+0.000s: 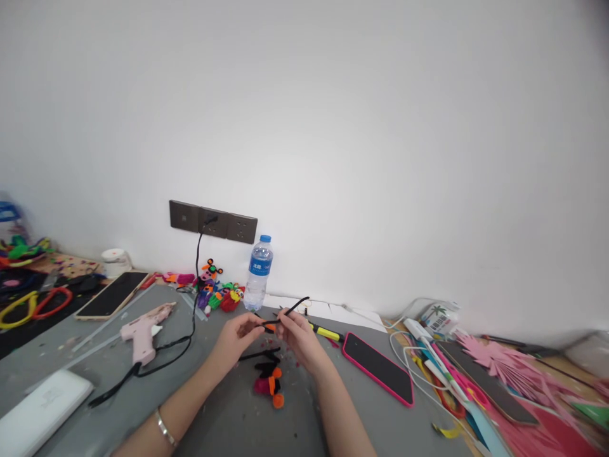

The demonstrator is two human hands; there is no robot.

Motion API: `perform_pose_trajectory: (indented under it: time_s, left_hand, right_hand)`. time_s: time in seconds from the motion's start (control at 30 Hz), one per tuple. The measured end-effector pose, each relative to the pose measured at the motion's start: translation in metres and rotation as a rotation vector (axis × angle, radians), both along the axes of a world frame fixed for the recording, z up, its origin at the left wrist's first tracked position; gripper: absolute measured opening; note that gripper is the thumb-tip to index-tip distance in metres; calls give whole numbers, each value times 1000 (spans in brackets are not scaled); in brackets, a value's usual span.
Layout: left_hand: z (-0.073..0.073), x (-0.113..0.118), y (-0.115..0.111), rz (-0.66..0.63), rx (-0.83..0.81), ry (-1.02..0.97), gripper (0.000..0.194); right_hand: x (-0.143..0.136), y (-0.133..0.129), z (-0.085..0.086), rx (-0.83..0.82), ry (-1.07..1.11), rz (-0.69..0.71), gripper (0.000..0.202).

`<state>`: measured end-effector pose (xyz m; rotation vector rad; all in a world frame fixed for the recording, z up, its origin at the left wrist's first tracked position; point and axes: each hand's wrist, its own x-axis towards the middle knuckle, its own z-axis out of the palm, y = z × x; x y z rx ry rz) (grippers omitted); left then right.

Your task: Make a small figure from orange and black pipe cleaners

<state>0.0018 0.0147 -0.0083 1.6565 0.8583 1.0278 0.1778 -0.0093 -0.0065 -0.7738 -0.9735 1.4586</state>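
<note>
My left hand (242, 336) and my right hand (297, 336) meet over the grey mat. Pinched between the fingers of both is a black pipe cleaner (299, 304), its free end sticking up to the right past my right hand. A small orange bit shows between the hands; I cannot tell what it belongs to. Just below them on the mat lies a small figure (269, 384) in magenta, orange and black. Another black pipe cleaner (257, 355) rests between my left hand and that figure.
To the left are a pink glue gun (143, 333) with its cord, a white power bank (45, 409), a phone (113, 295) and scissors (52, 303). A water bottle (259, 273) and several colourful figures (223, 295) stand by the wall. At right, a pink-cased phone (378, 368) lies near cables and papers.
</note>
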Motion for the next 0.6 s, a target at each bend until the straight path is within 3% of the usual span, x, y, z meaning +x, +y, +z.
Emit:
perform_pose_trajectory:
  time_s: [0.13, 0.27, 0.43, 0.6]
  left_hand:
    - [1, 0, -3, -54, 132, 257, 18]
    - [1, 2, -10, -142, 161, 359, 17]
    - [2, 3, -11, -114, 184, 266, 16]
    - [5, 1, -6, 15, 23, 30, 27]
  right_hand:
    - [6, 3, 3, -7, 87, -145, 28]
    - [7, 4, 7, -22, 91, -249, 33]
    - [5, 1, 10, 10, -29, -247, 32]
    - [-2, -7, 17, 111, -252, -200, 22]
